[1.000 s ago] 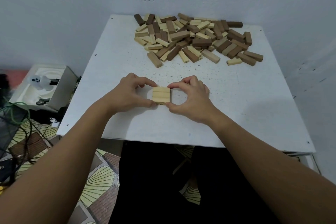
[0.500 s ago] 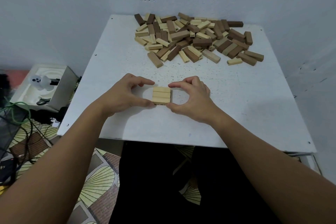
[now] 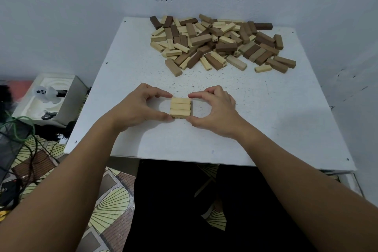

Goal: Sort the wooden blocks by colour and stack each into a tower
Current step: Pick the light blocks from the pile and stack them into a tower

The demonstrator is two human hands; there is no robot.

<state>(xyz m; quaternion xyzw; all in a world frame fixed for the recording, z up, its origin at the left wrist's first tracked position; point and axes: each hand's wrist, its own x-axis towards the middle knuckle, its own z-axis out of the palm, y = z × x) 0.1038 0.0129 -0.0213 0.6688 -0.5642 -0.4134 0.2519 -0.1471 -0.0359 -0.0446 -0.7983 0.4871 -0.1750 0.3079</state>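
Note:
Three light wooden blocks (image 3: 180, 107) lie side by side as one flat square layer on the white table (image 3: 266, 120), near its middle. My left hand (image 3: 139, 106) is at the layer's left end, its thumb on the near corner and its index fingertip at the far corner. My right hand (image 3: 216, 110) mirrors it at the right end, thumb and index fingertip on the corners. Both hands pinch the layer between them. A mixed pile of light and dark brown blocks (image 3: 216, 41) lies at the table's far side.
The table stands in a corner between pale walls, behind and to the right. A white box with a small ghost figure (image 3: 49, 98) sits on the floor to the left, with green and black cables (image 3: 20, 135) beside it. My dark-clothed lap is below the table's near edge.
My left index finger has drawn back slightly from over the far block. Both hands otherwise stay at the ends of the three-block layer.

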